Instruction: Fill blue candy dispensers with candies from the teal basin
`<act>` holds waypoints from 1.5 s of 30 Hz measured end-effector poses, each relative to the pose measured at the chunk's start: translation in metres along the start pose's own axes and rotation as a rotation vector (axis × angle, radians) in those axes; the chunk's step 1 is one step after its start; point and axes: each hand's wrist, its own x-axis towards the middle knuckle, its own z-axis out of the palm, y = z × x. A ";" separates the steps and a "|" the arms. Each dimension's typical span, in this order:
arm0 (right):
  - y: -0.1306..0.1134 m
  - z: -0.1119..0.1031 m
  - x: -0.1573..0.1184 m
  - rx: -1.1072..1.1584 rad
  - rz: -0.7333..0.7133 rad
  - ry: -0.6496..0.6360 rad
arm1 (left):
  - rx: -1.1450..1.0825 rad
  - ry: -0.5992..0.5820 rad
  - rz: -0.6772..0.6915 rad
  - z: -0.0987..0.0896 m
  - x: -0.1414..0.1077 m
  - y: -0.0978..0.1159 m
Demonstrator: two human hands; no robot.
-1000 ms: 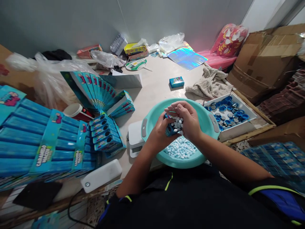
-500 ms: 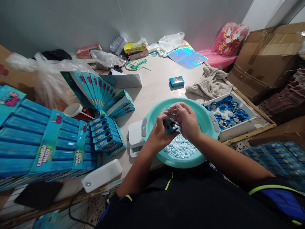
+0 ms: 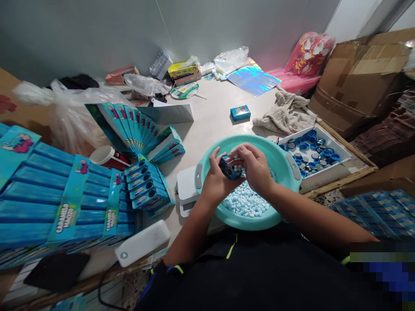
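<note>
Over a turquoise basin [image 3: 207, 151], my left hand [image 3: 218, 179] is closed around a small blue box [image 3: 229, 169]. My right hand [image 3: 254, 166] is at the box's right side, its fingers curled around white candies [image 3: 239, 168] beside the box. Many pale blue and white candies [image 3: 248, 201] lie in the bottom of the basin. A white scale [image 3: 188, 190] stands against the basin's left side, partly under its handle. Another small blue box [image 3: 240, 112] lies flat on the table beyond the basin.
Stacked blue boxes [image 3: 35, 190] fill the left side, with a paper cup [image 3: 108, 156] behind. A white power bank [image 3: 142, 243] lies at the front edge. On the right are a tray [image 3: 324, 170] of blue caps, a cloth [image 3: 287, 113] and cardboard boxes [image 3: 356, 82].
The fingers of my left hand have opened out a little at the top of the box. My right hand has shifted slightly down. The whole view has moved slightly.
</note>
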 end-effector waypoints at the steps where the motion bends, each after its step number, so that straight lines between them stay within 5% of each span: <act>1: 0.000 0.000 0.000 -0.007 0.000 -0.006 | -0.009 -0.029 0.010 -0.001 0.000 0.001; 4: -0.002 0.000 0.001 -0.030 -0.008 -0.029 | -0.061 -0.108 0.033 -0.003 0.000 0.006; 15: -0.002 -0.004 -0.003 -0.045 -0.056 -0.262 | -0.055 0.005 0.074 -0.004 -0.004 0.002; 26: 0.000 -0.007 -0.003 -0.038 -0.054 -0.321 | -0.033 0.002 0.110 -0.004 0.000 0.000; 33: -0.007 -0.015 -0.004 -0.457 -0.251 -0.461 | -0.013 0.072 0.106 -0.001 0.001 -0.003; 40: -0.009 -0.022 -0.004 -0.625 -0.411 -0.604 | -0.040 0.069 0.194 -0.003 -0.002 -0.003; 45: -0.010 -0.021 -0.005 -0.669 -0.503 -0.532 | -0.125 0.093 0.186 -0.004 -0.003 -0.003</act>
